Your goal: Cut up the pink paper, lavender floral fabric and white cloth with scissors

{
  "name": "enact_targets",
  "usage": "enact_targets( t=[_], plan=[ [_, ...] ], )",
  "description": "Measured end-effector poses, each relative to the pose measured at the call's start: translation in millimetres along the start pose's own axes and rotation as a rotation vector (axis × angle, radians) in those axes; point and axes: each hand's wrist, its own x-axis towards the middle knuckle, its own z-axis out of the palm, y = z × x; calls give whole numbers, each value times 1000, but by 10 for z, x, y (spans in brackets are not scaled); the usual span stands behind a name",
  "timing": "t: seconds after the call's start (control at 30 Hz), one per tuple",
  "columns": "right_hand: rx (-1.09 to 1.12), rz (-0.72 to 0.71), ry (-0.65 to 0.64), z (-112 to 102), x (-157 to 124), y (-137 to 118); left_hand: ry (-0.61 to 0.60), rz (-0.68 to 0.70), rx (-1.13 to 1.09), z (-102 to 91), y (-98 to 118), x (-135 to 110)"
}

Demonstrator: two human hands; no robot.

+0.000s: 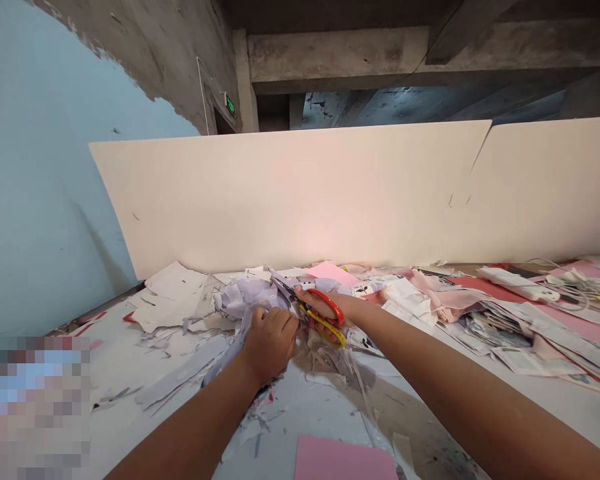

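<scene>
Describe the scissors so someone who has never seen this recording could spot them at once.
Start at the long pale board standing behind the littered table. Below its middle, the right hand holds the scissors, close beside the left hand. Their mismatched handle loops, one red and one yellow, set them apart from the lavender material next to them.

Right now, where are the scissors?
The scissors are below the head view's center, in the right hand, just right of the left hand, by the lavender material.

Shows red and yellow on the scissors' handles (336, 306), lilac on the bunched material (247, 297). Shows plain pink on the near sheet (345, 460).
</scene>
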Motion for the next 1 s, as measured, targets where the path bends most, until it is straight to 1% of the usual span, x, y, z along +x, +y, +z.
enact_targets(
  t=[0.2, 0.33, 0.4, 0.53, 0.6, 0.63, 0.7, 0.8, 0.83, 0.87, 0.93, 1.0],
  plan=[
    [-146, -61, 113, 29, -61, -51, -6, -4, -7, 11, -8, -18],
    [-193, -110, 268, 26, 40, 21, -9, -34, -5, 6, -27, -3],
    [-169, -130, 304, 32, 86, 76, -8, -57, 2, 2, -31, 4],
    [-119, -126, 264, 72, 52, 144, -21, -51, -15, -24, -9, 10],
    [-43, -106, 189, 94, -11, 159, -65, -63, -53, -54, -4, 30],
    [15, -97, 139, 103, -45, 165, -103, -94, -77, -73, -10, 49],
    [133, -85, 58, 118, -108, 182, -206, -228, -133, -109, -41, 103],
    [209, -80, 33, 135, -179, 214, -369, -511, -192, -133, -114, 191],
    [221, -90, 23, 140, -195, 225, -413, -568, -192, -128, -135, 211],
    [235, -102, 5, 144, -208, 235, -453, -593, -179, -117, -149, 222],
    [265, -120, -30, 146, -225, 251, -505, -564, -125, -83, -156, 221],
    [269, -110, -38, 137, -243, 258, -503, -482, -49, -47, -140, 199]
  ],
)
